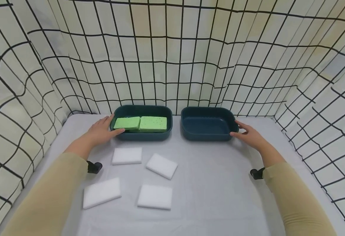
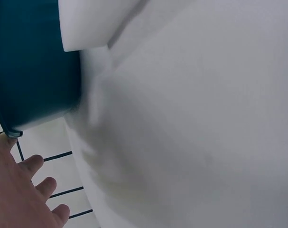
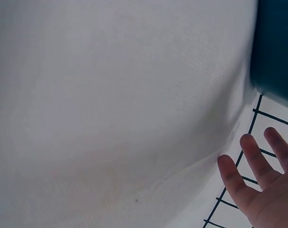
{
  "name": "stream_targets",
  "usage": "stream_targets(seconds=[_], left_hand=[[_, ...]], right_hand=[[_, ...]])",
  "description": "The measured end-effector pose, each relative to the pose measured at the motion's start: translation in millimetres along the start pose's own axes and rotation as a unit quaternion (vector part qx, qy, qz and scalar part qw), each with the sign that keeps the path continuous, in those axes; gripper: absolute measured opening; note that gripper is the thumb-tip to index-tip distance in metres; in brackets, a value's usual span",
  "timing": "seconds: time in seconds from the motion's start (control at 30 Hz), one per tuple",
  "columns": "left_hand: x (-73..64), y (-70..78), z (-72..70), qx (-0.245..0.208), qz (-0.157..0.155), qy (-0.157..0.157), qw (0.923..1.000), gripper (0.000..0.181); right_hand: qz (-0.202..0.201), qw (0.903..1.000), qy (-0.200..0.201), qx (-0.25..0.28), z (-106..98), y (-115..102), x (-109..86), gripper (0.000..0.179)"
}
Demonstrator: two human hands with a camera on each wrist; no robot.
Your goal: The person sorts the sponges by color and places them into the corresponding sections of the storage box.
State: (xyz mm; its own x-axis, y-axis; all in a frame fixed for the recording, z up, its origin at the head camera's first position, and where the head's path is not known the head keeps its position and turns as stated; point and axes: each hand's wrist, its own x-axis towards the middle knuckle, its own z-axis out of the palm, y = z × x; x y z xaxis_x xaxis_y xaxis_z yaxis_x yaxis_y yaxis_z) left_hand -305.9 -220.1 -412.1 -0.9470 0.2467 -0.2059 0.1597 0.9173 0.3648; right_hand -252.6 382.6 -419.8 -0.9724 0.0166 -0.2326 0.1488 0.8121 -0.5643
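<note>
Two dark teal plastic bins stand side by side on the white-covered table. The left bin [image 1: 143,136] holds two light green sponges, a left one [image 1: 127,123] and a right one [image 1: 153,124]. At that bin's left end my left hand [image 1: 100,131] touches the rim, thumb along the front and fingers extended. Nothing lies inside the right bin [image 1: 206,136]. My right hand [image 1: 251,136] touches its right end with thumb and forefinger; in the right wrist view the other fingers [image 3: 257,161] spread straight. Several white sponges, one nearest the left bin [image 1: 127,155], lie in front.
Other white sponges lie nearer me: a tilted one [image 1: 162,166], one at the left [image 1: 102,193] and one at front centre [image 1: 155,196]. A black wire grid [image 1: 178,62] over pale cloth walls the back and both sides, close behind the bins.
</note>
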Motion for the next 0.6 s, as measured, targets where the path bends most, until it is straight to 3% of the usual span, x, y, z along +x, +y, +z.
stream_targets(seconds=[0.23, 0.6], left_hand=[[-12.6, 5.9, -13.2, -0.043, 0.004, 0.026, 0.9987, 0.104], [-36.6, 17.0, -14.8, -0.005, 0.067, 0.054, 0.9963, 0.102]], right_hand=[[-0.002, 1.0, 0.001, -0.003, 0.2, 0.1, 0.6, 0.102], [-0.006, 0.9999, 0.0, -0.009, -0.1, -2.7, -1.0, 0.097]])
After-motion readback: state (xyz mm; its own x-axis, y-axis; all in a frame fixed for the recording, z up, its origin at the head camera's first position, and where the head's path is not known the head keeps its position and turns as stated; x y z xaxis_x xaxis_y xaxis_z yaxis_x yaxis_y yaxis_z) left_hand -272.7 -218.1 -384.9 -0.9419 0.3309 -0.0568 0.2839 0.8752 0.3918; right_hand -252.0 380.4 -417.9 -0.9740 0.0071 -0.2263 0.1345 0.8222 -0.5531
